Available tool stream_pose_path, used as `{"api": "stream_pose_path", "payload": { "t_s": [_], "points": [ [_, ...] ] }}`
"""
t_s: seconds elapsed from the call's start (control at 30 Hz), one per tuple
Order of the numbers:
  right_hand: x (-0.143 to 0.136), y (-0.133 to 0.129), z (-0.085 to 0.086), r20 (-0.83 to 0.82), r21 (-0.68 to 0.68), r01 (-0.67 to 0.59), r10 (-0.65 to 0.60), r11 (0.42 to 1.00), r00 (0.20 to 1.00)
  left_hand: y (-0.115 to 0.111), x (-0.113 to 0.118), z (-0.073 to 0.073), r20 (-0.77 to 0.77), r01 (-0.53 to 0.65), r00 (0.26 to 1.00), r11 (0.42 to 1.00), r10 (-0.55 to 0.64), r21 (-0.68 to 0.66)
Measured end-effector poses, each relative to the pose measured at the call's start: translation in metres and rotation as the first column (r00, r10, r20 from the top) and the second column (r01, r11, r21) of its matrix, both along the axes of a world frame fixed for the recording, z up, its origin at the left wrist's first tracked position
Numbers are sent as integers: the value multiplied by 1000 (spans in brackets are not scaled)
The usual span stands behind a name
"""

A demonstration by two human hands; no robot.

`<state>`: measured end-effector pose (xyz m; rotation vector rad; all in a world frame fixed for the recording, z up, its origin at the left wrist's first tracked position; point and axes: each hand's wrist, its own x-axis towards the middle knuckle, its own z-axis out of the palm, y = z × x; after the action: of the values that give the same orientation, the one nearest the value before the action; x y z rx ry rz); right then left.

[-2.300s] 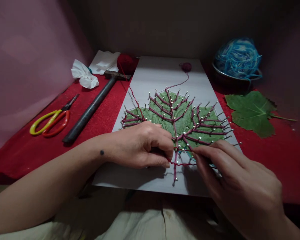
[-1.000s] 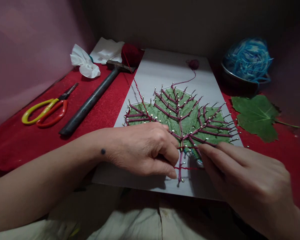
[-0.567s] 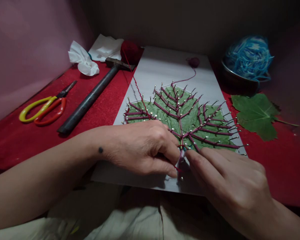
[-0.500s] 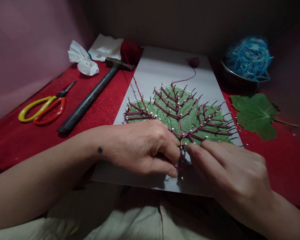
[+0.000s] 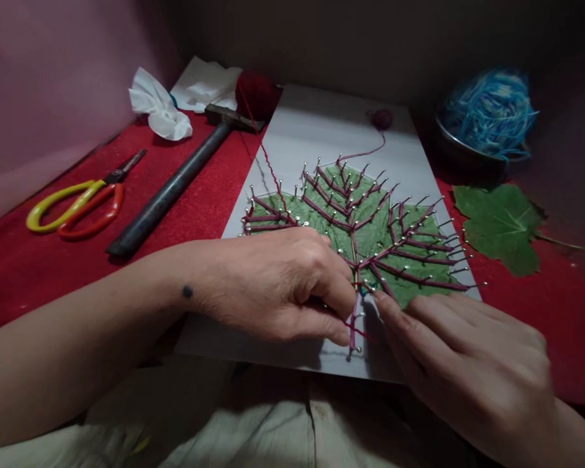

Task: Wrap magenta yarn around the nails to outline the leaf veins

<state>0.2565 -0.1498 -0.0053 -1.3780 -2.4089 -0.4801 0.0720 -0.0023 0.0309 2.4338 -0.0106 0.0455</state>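
A green leaf [image 5: 370, 224] lies on a white board [image 5: 316, 123], edged with several nails and laced with purple yarn [image 5: 400, 244] along its veins. My left hand [image 5: 292, 286] covers the leaf's lower left, fingers curled round a strand of red yarn [image 5: 355, 327] whose end sticks out near the thumb. At the base of the leaf, my right hand [image 5: 468, 351] pinches another stretch of that red yarn beside a nail. A taut red strand runs from the left part of the leaf up to a red yarn ball [image 5: 257, 94]. The right fingertips are partly hidden.
On the red tabletop [image 5: 195, 208] at left lie scissors [image 5: 90, 201], a hammer [image 5: 175, 179] and crumpled tissue [image 5: 160, 107]. A small purple yarn ball [image 5: 382, 119] rests on the board. To the right are a bowl of blue yarn [image 5: 490, 117] and a loose leaf [image 5: 500, 224].
My right hand has moved right and slightly down, away from my left, showing more red yarn, the purple-wrapped stem and the nails at its foot. My left hand has barely shifted.
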Motion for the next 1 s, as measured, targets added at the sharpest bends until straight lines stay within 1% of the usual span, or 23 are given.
{"api": "stream_pose_path", "payload": {
  "t_s": [0.1, 0.33, 0.43, 0.6, 0.7, 0.83, 0.93, 1.0],
  "points": [
    [-6, -1, 0, 14, -13, 1, -1, 1000, 1000, -1, 0, 1, -13, 17, 1000, 999, -17, 30],
    [-13, 1, -3, 143, -41, 16, -10, 999, 990, -2, 2, -2, -6, 9, 1000, 1000, -9, -9],
    [-13, -1, -6, 147, -31, 11, -6, 999, 989, -1, 2, -1, -18, 10, 1000, 1000, -10, 9],
    [-10, -7, -18, -1, -25, 52, -52, 998, 999, 2, 1, 3, -19, -1, 1000, 1000, 1, 14],
    [-12, -12, -24, -82, -4, 105, -105, 994, 991, 2, 1, 3, -29, 9, 1000, 1000, -9, -15],
    [-18, -14, -28, -138, 3, 179, -177, 984, 975, 0, 2, 4, -60, 19, 998, 997, -23, -71],
    [-20, -13, -30, -187, 9, 202, -197, 979, 962, -5, 3, 10, -70, 49, 996, 993, -57, -111],
    [-20, -13, -30, -227, 12, 201, -193, 980, 955, -10, 4, 15, -86, 103, 990, 988, -113, -111]
  ]
}}
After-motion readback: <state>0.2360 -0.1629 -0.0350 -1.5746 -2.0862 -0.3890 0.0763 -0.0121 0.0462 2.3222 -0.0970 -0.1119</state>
